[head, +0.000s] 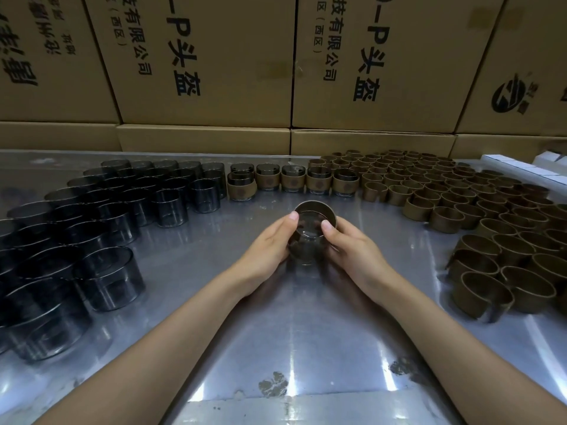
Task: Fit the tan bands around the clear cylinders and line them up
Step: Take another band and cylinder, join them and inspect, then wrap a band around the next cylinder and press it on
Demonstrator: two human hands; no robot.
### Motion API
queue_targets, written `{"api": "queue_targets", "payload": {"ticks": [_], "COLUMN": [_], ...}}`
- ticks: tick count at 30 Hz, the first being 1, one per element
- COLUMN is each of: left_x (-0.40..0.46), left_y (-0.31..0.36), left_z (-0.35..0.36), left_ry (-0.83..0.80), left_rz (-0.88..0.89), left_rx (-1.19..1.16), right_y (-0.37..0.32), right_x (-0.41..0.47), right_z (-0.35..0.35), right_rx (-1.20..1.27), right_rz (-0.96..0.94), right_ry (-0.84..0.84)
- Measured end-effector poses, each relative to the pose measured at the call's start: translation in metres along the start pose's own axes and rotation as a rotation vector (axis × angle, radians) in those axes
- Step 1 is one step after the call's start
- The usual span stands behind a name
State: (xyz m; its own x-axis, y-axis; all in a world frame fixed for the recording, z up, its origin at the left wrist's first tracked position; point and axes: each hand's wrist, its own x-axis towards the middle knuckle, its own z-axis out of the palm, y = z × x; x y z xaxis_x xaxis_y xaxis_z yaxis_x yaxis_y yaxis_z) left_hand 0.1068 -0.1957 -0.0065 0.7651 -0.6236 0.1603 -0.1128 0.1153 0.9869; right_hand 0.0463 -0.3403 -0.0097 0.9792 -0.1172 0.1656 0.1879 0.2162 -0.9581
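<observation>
Tan bands of stiff card-like material, curled into open rings (478, 216), crowd the right side of the shiny metal worktop (300, 326), standing on edge and packed close together. One such tan band (319, 207) sits around the upper part of a clear smoke-tinted glass cylinder (306, 243) held at the centre of the worktop, tipped so its open mouth faces the camera. The left hand (264, 246) grips the cylinder's left side with curled fingers, its thumb (290, 219) pressed on the rim. The right hand (352, 246) grips the right side the same way, thumb (328, 227) on the band's edge; the remaining fingers of both hands wrap behind the glass and are mostly hidden.

Beyond the hands, a row of finished cylinders wearing bands (293, 179) stands along the far edge of the worktop, side by side. To the left, bare dark-tinted clear cylinders (107, 210) stand upright in tight rows, reaching down to the near left edge. Behind everything rises a wall of brown cardboard boxes (214, 62) printed with black characters. Pale white blocks (527, 170) lie at the far right. Dull blotches (273, 384) mark the reflective metal near the forearms.
</observation>
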Motion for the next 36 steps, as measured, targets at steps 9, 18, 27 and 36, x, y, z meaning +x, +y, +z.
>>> {"api": "queue_targets", "payload": {"ticks": [9, 18, 27, 36], "left_x": [0.007, 0.004, -0.009, -0.013], "left_y": [0.001, 0.015, 0.021, 0.021], "left_z": [-0.007, -0.01, -0.009, -0.005], "left_ry": [0.158, 0.08, -0.17, -0.323], "left_rz": [-0.041, -0.068, -0.176, -0.063], "left_rx": [-0.05, -0.234, -0.267, -0.355], "right_y": [-0.003, -0.027, -0.031, -0.033], "right_x": [0.002, -0.004, -0.011, -0.017], "right_z": [-0.002, -0.015, -0.016, -0.008], "right_rx": [-0.072, -0.031, 0.167, 0.227], "right_rz": [0.012, 0.346, 0.169, 0.076], "right_ry": [0.035, -0.114, -0.308, -0.52]}}
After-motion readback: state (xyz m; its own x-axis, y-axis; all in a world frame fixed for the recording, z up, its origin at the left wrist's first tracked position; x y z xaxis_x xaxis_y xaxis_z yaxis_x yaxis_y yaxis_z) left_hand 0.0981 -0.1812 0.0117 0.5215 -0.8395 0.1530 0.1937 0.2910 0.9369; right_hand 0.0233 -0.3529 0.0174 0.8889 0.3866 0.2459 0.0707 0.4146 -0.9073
